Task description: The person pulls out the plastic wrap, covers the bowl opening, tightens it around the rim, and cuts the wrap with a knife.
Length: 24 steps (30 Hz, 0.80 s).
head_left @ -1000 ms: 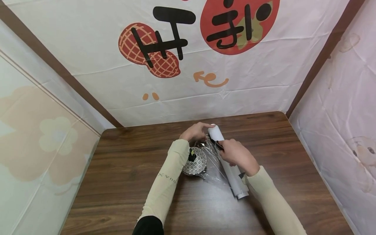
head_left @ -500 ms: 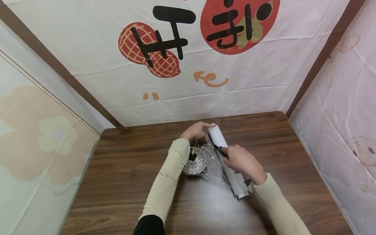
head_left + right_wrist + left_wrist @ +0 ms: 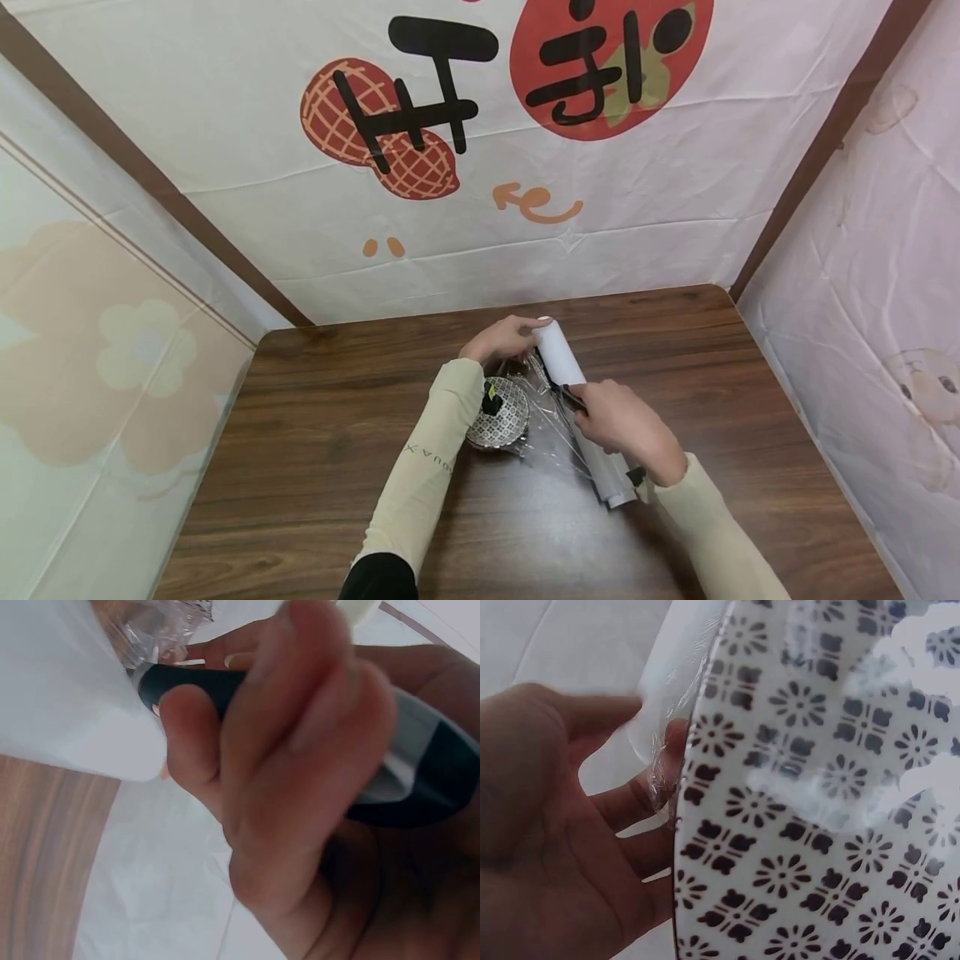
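Observation:
In the head view, a white roll of plastic wrap (image 3: 558,354) lies slanted on the table. Clear film (image 3: 543,417) stretches from it toward a round patterned plate (image 3: 501,421). My left hand (image 3: 504,337) is at the roll's far end, its thumb touching it; in the left wrist view its curled fingers (image 3: 634,802) hold crumpled film beside the plate's rim. My right hand (image 3: 622,421) grips a black-and-silver knife (image 3: 567,397) against the roll's left side. The right wrist view shows fingers round the knife's handle (image 3: 442,761); its blade is mostly hidden.
The brown wooden table (image 3: 330,467) has its back edge against a white printed cloth (image 3: 480,267). More cloth walls stand at left and right. The left wrist camera (image 3: 491,400) hangs over the plate's left part.
My right hand has drawn the knife along the roll, toward the near right. Film near the roll's far end looks more bunched. The left hand has hardly moved.

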{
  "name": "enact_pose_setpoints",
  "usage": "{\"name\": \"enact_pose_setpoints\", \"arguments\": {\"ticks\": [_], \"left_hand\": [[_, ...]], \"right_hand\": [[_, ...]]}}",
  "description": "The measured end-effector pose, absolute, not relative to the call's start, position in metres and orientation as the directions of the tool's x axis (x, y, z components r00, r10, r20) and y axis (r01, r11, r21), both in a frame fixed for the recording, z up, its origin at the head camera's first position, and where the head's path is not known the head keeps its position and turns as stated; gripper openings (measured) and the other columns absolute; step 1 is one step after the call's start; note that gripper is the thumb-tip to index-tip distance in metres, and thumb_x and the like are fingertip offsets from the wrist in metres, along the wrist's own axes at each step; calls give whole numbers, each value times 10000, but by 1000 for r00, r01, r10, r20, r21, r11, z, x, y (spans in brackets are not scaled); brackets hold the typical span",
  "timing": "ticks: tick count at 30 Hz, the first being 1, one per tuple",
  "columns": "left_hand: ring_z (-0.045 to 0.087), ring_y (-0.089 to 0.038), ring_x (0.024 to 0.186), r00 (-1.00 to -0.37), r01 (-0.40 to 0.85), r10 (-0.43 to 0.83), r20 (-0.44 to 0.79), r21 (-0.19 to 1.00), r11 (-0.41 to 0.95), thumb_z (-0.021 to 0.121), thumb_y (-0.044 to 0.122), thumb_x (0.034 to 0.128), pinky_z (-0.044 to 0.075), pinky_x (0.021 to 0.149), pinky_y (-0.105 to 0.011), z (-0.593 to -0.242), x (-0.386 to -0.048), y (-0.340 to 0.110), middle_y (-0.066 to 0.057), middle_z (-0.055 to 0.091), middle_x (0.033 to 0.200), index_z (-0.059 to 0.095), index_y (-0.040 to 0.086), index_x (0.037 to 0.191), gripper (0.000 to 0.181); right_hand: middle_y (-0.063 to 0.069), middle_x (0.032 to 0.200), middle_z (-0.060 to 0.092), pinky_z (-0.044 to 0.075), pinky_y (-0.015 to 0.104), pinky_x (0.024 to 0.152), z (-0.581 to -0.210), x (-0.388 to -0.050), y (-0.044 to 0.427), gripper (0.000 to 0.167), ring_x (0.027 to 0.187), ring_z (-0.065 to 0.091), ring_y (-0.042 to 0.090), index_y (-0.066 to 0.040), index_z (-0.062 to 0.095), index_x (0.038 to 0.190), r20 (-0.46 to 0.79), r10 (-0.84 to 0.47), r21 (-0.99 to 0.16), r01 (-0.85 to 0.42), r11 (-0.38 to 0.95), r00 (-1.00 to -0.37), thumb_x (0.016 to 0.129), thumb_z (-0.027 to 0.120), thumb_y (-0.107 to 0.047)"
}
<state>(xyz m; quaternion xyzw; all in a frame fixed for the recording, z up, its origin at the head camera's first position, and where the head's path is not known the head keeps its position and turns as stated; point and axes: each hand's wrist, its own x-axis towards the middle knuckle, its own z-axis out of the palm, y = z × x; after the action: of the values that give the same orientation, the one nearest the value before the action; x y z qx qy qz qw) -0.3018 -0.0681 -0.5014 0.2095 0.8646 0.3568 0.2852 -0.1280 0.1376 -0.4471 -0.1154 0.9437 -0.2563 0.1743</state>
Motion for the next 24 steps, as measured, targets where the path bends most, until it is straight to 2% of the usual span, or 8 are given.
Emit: {"name": "enact_pose_setpoints", "arguments": {"ticks": [2,5,11,13,16,18,21,24], "left_hand": [[646,-257,726,-725,162,596,-346,755,635,703,175,1017,551,693,-338,-502,-301,-67,-164,698,912,389,289,1632,699],[629,-208,702,-691,184,627,-359,752,633,834,127,906,539,684,-308,-500,-300,-66,-147,689,954,286,289,1671,954],[526,-146,654,-682,169,608,-407,721,672,830,-24,856,471,619,-283,-497,-297,-62,-281,599,1333,231,400,1666,1093],[518,-152,652,-682,153,597,-421,717,680,816,-55,855,475,613,-299,-497,-297,-61,-243,588,1292,229,407,1665,1102],[462,-140,638,-685,189,592,-425,681,707,820,-58,847,446,595,-295,-496,-297,-58,-153,579,963,213,390,1673,1118],[467,-136,624,-688,210,588,-425,659,722,827,-55,841,447,578,-282,-495,-297,-57,-61,537,840,217,379,1675,1121],[461,-138,603,-700,223,575,-423,635,739,832,-59,832,422,539,-270,-495,-298,-57,-32,508,767,233,406,1665,1127],[477,-141,613,-702,201,568,-428,647,736,824,-66,839,423,537,-271,-495,-298,-57,-47,506,824,241,434,1655,1121]], "right_hand": [[43,650,604,433,259,384,-450,-130,137,281,402,564,124,-53,690,1232,-252,-304,-519,-137,844,-919,974,581,-68],[45,660,605,438,262,381,-453,-132,136,275,401,566,128,-60,691,1223,-243,-294,-517,-133,846,-924,969,588,-77],[55,675,616,459,279,399,-451,-127,139,360,390,568,123,-59,671,1320,-276,-289,-539,-101,836,-917,973,577,-79],[56,688,619,457,284,402,-450,-122,142,385,385,564,122,-62,663,1352,-289,-288,-543,-91,835,-913,976,579,-73],[56,707,629,450,283,403,-446,-111,147,428,385,557,116,-75,649,1402,-318,-283,-551,-67,832,-905,978,585,-76],[55,720,632,446,285,409,-443,-103,151,455,390,550,108,-81,646,1418,-329,-281,-549,-59,834,-902,967,590,-75],[48,719,621,443,285,406,-440,-92,155,480,386,531,100,-91,657,1420,-342,-272,-544,-46,838,-899,943,610,-73],[43,690,589,440,290,424,-438,-83,159,481,431,514,111,-90,671,1408,-342,-277,-536,-55,842,-898,928,642,-77]]}}
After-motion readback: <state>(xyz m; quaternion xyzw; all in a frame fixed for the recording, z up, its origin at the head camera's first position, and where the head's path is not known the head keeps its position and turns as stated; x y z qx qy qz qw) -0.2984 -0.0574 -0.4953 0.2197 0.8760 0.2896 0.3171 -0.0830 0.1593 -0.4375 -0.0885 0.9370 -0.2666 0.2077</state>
